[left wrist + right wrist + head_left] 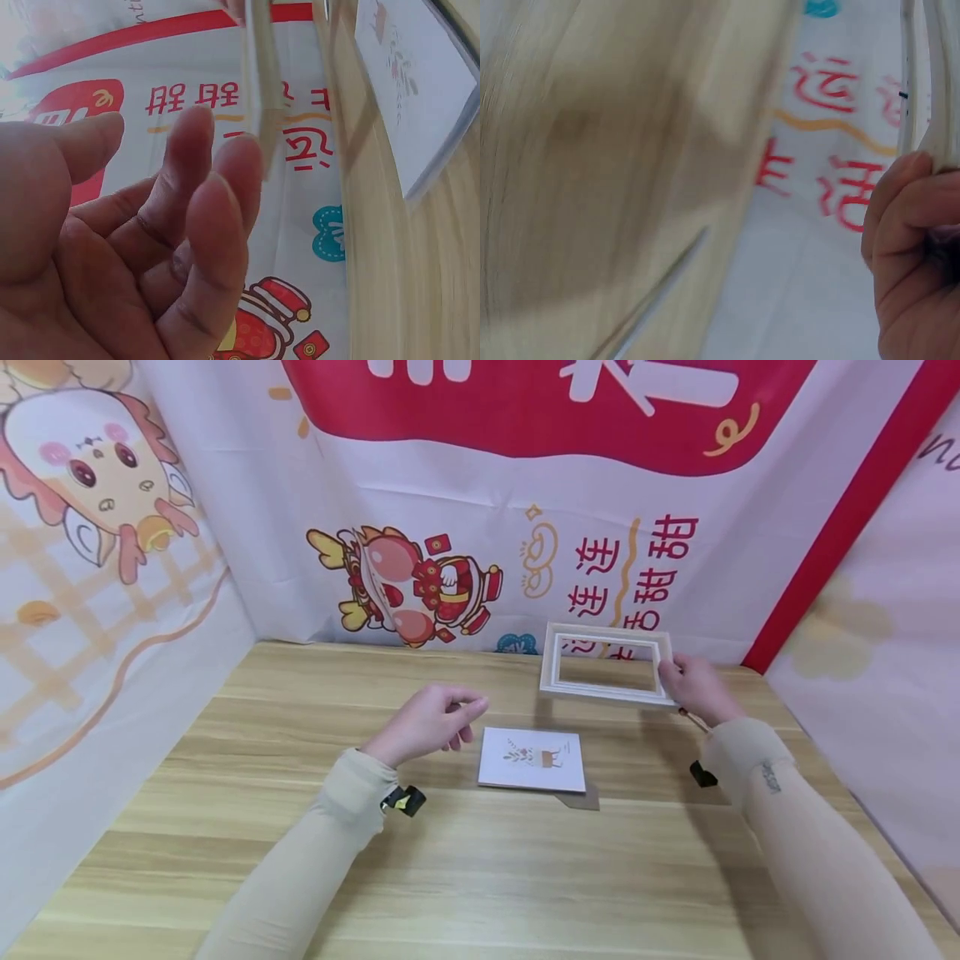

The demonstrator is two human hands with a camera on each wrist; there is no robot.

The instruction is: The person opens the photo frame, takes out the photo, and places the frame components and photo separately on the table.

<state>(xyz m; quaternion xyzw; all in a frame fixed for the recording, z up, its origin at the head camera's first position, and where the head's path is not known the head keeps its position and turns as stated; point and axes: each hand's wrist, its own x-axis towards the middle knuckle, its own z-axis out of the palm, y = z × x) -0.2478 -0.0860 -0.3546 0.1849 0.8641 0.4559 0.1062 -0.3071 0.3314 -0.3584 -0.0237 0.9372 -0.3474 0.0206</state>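
Note:
My right hand [701, 687] grips the right side of a white picture frame [607, 695], raised above the table and tilted. The banner and table show through its opening. In the right wrist view the curled fingers [900, 217] hold the frame's edge [949, 90]. Left of the frame, my left hand [435, 722] hovers with loosely bent fingers and nothing in them; its palm [112, 247] shows in the left wrist view. Between the hands and nearer me lies a white panel [528, 760] printed with an animal and plants. A grey-brown flap [581, 797] sticks out from under it.
A thin metallic rod [660, 292] lies near the table's far edge, beside the right hand. The wood-grain table [480, 877] ends at a printed fabric banner [450, 468] behind, with more printed fabric at left [90, 635] and right [885, 693].

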